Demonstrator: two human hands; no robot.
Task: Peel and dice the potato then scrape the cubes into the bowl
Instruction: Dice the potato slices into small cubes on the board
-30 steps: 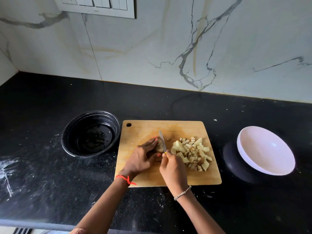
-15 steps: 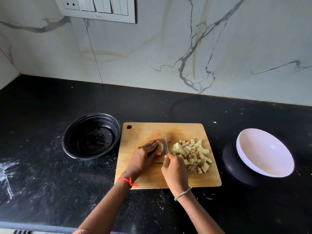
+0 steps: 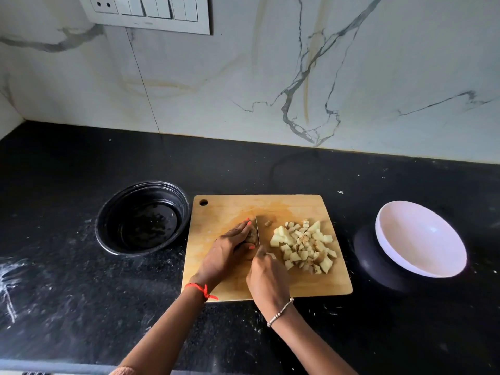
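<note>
Knife [image 3: 257,228] meets potato piece [image 3: 253,236] — left hand [image 3: 227,253] gripping.

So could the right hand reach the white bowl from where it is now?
Probably yes: the white bowl sits just right of the cutting board, with nothing standing between. But the right hand grips the knife, so it isn't free.

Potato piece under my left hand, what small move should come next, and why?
Probably press the knife straight down through it. The left hand holds the uncut potato piece on the cutting board, the right hand has the blade against its right side, and the white bowl is empty, so dicing likely comes before scraping the cubes.
</note>
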